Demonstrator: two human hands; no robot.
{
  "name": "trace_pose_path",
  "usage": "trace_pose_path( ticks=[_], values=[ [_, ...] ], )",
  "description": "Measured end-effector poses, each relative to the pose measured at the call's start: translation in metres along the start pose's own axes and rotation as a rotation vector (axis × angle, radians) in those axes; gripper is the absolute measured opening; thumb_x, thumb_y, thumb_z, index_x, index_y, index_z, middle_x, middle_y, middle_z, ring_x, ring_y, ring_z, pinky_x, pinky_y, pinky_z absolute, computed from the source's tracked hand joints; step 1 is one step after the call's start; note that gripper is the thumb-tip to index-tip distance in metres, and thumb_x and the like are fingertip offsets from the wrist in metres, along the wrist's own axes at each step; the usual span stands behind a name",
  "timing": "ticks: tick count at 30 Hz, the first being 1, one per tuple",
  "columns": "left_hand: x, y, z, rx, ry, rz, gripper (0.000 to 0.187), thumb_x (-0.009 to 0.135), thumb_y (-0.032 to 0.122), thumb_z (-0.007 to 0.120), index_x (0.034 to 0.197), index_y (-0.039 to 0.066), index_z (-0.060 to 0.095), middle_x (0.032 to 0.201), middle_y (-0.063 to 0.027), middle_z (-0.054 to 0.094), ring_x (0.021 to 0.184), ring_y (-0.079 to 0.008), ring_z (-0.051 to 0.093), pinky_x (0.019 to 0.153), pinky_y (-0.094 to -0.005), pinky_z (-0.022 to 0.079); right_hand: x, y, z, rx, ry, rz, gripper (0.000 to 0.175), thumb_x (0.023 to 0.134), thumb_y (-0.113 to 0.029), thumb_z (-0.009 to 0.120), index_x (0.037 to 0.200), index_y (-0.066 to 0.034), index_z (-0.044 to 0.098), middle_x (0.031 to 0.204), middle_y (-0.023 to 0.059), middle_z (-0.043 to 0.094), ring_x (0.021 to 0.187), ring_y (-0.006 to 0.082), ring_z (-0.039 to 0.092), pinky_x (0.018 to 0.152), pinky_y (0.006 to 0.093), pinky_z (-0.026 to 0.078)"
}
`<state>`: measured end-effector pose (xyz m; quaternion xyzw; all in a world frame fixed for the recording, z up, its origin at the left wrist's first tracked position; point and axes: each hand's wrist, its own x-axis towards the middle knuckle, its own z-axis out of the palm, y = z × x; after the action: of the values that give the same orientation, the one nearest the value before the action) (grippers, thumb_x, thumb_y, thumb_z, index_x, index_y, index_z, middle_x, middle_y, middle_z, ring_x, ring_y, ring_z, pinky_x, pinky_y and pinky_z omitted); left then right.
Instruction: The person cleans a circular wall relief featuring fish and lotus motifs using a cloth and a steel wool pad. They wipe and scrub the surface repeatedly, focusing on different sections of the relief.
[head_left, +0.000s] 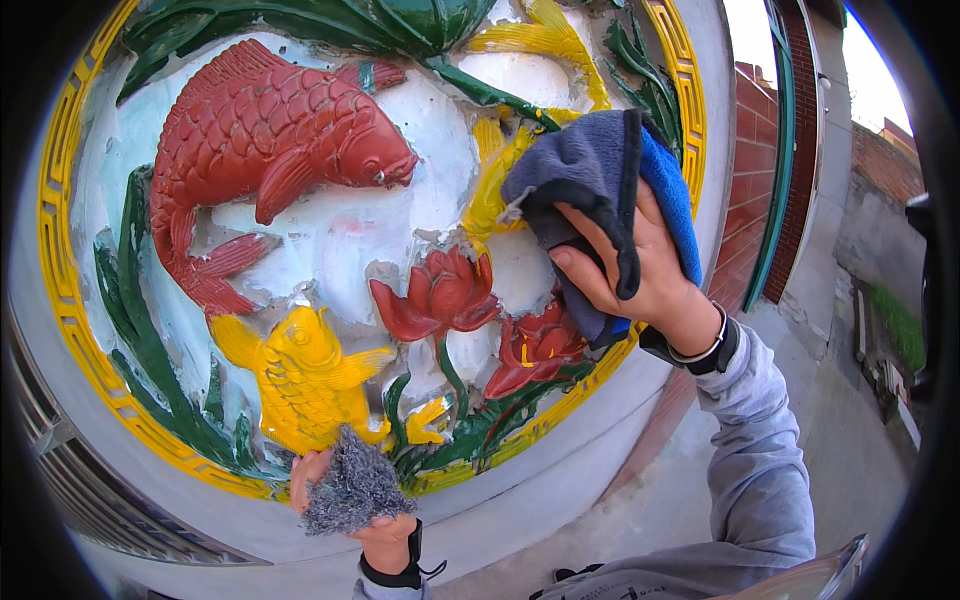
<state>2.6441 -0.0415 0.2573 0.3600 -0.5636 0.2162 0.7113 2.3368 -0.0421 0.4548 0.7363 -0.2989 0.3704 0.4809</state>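
A round painted relief (330, 232) fills the wall before me. My right hand (637, 247) presses a folded grey and blue microfiber cloth (585, 161) against its right side, covering part of a yellow fish (495, 180). In my left hand (382, 529) is a tangled wad of steel wool (352, 484), held at the relief's lower edge just under another yellow fish (307, 375). Red lotus flowers (442, 292) lie between the two hands. A large red carp (277, 127) stands out at the upper left, away from both hands.
A yellow fretwork border (64, 247) rings the relief, with dark green leaves (142, 322) inside it. Metal bars (112, 502) run along the lower left. To the right are a red-tiled wall (750, 165), concrete paving (795, 420) and a strip of grass (896, 326).
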Motion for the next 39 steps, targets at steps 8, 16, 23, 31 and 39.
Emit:
trace_pose_path(
  ticks=[8, 16, 23, 31, 39],
  values=[
    [-0.001, 0.006, 0.003, -0.003, 0.003, -0.044, 0.067, 0.086, 0.05, 0.033, 0.121, -0.006, 0.046, 0.117, -0.0237, 0.046, 0.114, -0.0388, 0.044, 0.101, -0.0553, 0.033, -0.01, -0.001, 0.006, 0.071, -0.051, 0.159, 0.039, 0.092, -0.022, 0.061, 0.126, -0.0015, 0.057, 0.119, 0.0218, 0.062, 0.111, 0.0398, 0.059, 0.1, 0.0399, 0.043],
    [0.0, 0.003, 0.006, 0.008, 0.013, -0.007, 0.068, 0.09, 0.051, 0.031, 0.122, -0.008, 0.045, 0.119, -0.0228, 0.046, 0.114, -0.0389, 0.043, 0.101, -0.0552, 0.032, -0.085, -0.027, 0.004, 0.202, -0.189, 0.001, 0.038, 0.08, -0.007, 0.067, 0.117, 0.0026, 0.062, 0.128, 0.0261, 0.054, 0.121, 0.0457, 0.049, 0.108, 0.0501, 0.035],
    [0.004, 0.005, 0.008, -0.031, 0.029, -0.004, 0.068, 0.09, 0.054, 0.032, 0.12, -0.006, 0.046, 0.113, -0.0194, 0.049, 0.11, -0.0369, 0.046, 0.101, -0.0538, 0.034, -0.056, -0.028, -0.002, 0.021, -0.245, -0.274, 0.043, 0.073, -0.008, 0.062, 0.115, 0.0, 0.063, 0.127, 0.0188, 0.055, 0.12, 0.036, 0.054, 0.104, 0.0429, 0.042],
    [0.004, 0.001, 0.0, -0.026, -0.04, 0.062, 0.069, 0.087, 0.051, 0.038, 0.125, -0.007, 0.042, 0.119, -0.0202, 0.048, 0.113, -0.0357, 0.046, 0.103, -0.0518, 0.033, 0.009, -0.046, 0.01, 0.236, 0.045, -0.135, 0.043, 0.067, -0.002, 0.066, 0.109, 0.0017, 0.06, 0.108, 0.0203, 0.055, 0.095, 0.0366, 0.057, 0.084, 0.041, 0.048],
    [0.003, 0.003, 0.007, 0.0, 0.029, 0.03, 0.07, 0.088, 0.055, 0.036, 0.119, -0.006, 0.047, 0.113, -0.0177, 0.05, 0.109, -0.0338, 0.048, 0.101, -0.0522, 0.035, 0.0, -0.048, 0.01, 0.489, -0.138, -0.114, 0.041, 0.069, 0.004, 0.064, 0.11, 0.0027, 0.061, 0.119, 0.0211, 0.055, 0.105, 0.0377, 0.058, 0.091, 0.0404, 0.047]
  ],
)
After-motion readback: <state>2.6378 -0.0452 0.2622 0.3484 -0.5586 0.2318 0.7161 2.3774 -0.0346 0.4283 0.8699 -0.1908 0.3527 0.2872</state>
